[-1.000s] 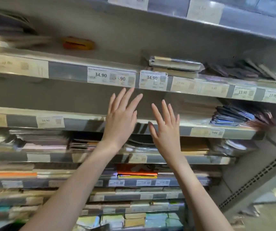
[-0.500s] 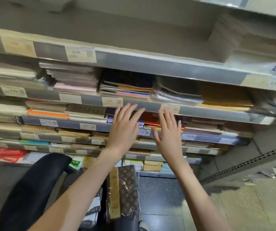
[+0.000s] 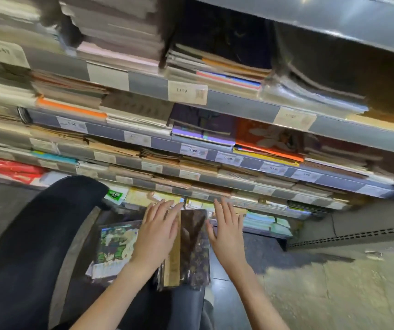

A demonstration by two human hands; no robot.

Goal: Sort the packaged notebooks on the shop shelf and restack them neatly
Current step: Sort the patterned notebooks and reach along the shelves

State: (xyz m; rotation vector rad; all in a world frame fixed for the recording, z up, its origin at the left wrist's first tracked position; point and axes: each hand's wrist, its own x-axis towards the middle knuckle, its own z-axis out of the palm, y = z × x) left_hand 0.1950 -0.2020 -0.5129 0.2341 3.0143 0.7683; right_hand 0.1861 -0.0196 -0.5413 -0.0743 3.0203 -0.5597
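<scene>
A dark brown patterned packaged notebook [image 3: 194,248] with a tan strip lies low in front of me, on top of a small pile. A green and white illustrated packaged notebook [image 3: 113,246] lies to its left. My left hand [image 3: 158,232] hovers with straight fingers over the brown notebook's left edge; whether it touches is unclear. My right hand [image 3: 227,232] is held flat just right of that notebook, fingers spread. Neither hand holds anything. Stacks of packaged notebooks [image 3: 217,67] fill the shelf tiers above.
A dark rounded chair back [image 3: 36,234] stands at the lower left. Grey shelf rails with price labels [image 3: 187,92] run across the view. A red package [image 3: 12,170] lies at the far left. Bare floor [image 3: 334,287] spreads to the right, below a perforated base panel [image 3: 358,236].
My view has dropped from the upper shelves to the lowest tiers. Both hands came down, still flat and holding nothing, from the shelf rails to the brown notebook in front of me.
</scene>
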